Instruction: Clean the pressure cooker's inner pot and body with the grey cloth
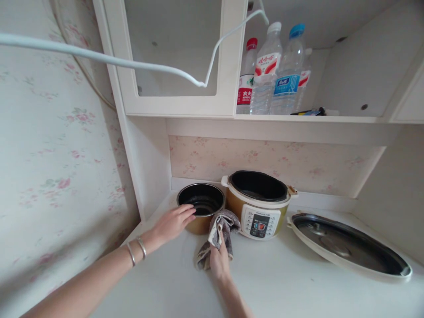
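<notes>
A dark-lined inner pot (198, 224) with a gold outside stands upright on the white counter. My left hand (179, 218), two bangles at its wrist, lies at the pot's near left rim with its fingers stretched out together. My right hand (219, 259) grips a bunched grey-brown cloth (225, 221). The cloth is against or just in front of the pot's right side; exact contact is unclear. Right of the pot sits the lidless rice cooker (261, 223), with a control panel on its front. Its detached lid (344, 247) rests farther right, inner side up.
A white counter (281, 287) carries these things. Above it, an open cupboard shelf (351, 118) holds several plastic bottles (266, 70). One cupboard door (179, 106) has a glass pane. A white bent rod (139, 65) crosses the upper left, near the camera.
</notes>
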The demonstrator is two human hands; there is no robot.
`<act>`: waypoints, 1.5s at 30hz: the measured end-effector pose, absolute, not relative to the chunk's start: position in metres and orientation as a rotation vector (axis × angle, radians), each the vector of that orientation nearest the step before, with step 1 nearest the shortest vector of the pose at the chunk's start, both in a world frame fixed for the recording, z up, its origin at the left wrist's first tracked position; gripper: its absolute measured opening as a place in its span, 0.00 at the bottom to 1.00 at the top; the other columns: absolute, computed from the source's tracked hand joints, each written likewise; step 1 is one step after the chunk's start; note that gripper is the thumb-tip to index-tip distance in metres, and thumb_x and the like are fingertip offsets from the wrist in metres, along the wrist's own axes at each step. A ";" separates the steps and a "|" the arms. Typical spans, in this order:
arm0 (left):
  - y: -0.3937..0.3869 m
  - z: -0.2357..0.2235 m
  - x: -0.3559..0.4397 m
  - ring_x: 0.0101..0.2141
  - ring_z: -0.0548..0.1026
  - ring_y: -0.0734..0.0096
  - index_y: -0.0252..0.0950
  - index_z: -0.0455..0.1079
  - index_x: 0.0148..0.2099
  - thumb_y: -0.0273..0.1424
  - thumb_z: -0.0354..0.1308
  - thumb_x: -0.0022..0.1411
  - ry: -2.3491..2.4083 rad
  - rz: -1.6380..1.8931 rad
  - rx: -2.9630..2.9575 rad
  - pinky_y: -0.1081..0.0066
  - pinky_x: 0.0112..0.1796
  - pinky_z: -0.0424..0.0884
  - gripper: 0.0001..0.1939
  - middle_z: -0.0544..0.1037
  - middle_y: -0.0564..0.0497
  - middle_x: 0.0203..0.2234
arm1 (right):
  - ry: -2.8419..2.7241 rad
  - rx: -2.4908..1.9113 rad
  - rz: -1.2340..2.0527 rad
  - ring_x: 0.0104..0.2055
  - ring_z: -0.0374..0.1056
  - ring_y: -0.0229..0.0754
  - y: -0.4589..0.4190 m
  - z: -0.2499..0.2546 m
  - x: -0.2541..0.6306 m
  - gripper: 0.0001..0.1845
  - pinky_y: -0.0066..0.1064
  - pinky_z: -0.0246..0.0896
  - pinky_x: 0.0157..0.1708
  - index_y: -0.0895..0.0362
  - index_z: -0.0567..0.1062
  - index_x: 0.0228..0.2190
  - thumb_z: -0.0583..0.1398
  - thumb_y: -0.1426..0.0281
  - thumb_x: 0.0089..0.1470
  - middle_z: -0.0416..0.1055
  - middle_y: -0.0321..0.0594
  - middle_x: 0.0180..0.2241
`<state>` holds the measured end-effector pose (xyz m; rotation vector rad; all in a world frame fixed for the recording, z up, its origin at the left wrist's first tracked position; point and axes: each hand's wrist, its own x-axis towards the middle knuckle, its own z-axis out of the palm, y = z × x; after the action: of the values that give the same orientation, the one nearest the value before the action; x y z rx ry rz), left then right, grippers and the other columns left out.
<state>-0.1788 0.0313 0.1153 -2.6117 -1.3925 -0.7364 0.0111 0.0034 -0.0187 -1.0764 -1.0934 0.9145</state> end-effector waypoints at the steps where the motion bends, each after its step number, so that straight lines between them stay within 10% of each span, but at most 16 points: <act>1: 0.042 0.116 -0.190 0.55 0.68 0.62 0.40 0.69 0.56 0.42 0.42 0.69 -1.378 -0.705 -2.597 0.61 0.56 0.64 0.22 0.69 0.47 0.57 | -1.102 -1.071 0.924 0.65 0.50 0.47 0.003 -0.018 0.012 0.31 0.43 0.39 0.65 0.55 0.64 0.58 0.57 0.65 0.53 0.59 0.41 0.61; 11: 0.036 0.104 -0.165 0.40 0.77 0.64 0.40 0.74 0.43 0.41 0.41 0.69 -1.614 -0.631 -2.459 0.68 0.40 0.73 0.21 0.79 0.46 0.40 | -1.153 -1.037 0.934 0.65 0.49 0.47 0.005 -0.024 0.009 0.30 0.43 0.36 0.65 0.54 0.68 0.56 0.57 0.70 0.50 0.60 0.39 0.60; 18: 0.051 0.122 -0.180 0.57 0.67 0.62 0.40 0.66 0.58 0.42 0.41 0.69 -1.454 -0.729 -2.602 0.62 0.57 0.62 0.23 0.64 0.49 0.61 | -1.098 -1.058 0.971 0.66 0.47 0.45 0.003 -0.012 0.014 0.31 0.40 0.35 0.66 0.53 0.63 0.59 0.56 0.67 0.53 0.57 0.37 0.62; 45: 0.066 0.099 -0.196 0.55 0.68 0.59 0.32 0.70 0.53 0.37 0.40 0.70 -1.570 -0.571 -2.479 0.59 0.54 0.66 0.22 0.72 0.40 0.53 | -1.126 -1.050 0.954 0.65 0.50 0.47 0.009 -0.019 0.018 0.30 0.41 0.38 0.65 0.56 0.68 0.56 0.55 0.72 0.49 0.62 0.42 0.59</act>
<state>-0.1957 0.0655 0.0993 -2.4792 -1.5703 -0.5713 0.0179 0.0087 -0.0186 -1.0504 -1.1258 0.9539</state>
